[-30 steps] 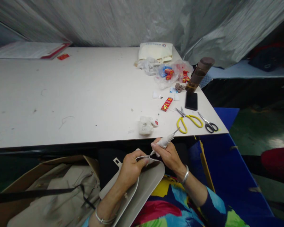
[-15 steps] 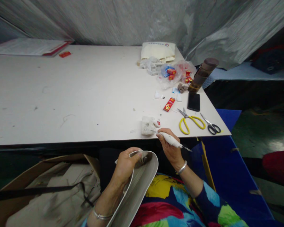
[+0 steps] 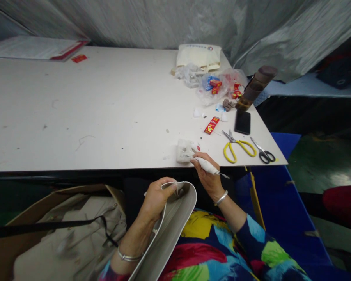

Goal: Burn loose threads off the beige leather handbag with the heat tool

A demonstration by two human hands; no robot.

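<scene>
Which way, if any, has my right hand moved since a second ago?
Yes: judged by the front edge of the table, the right hand has moved forward, up to the white lump.

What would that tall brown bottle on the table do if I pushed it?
The bottle would probably tip over quite easily, because it's tall and narrow. Once down, it might roll, since its sides look round. It could even drop off the table, because it stands close to the table's right edge.
</scene>
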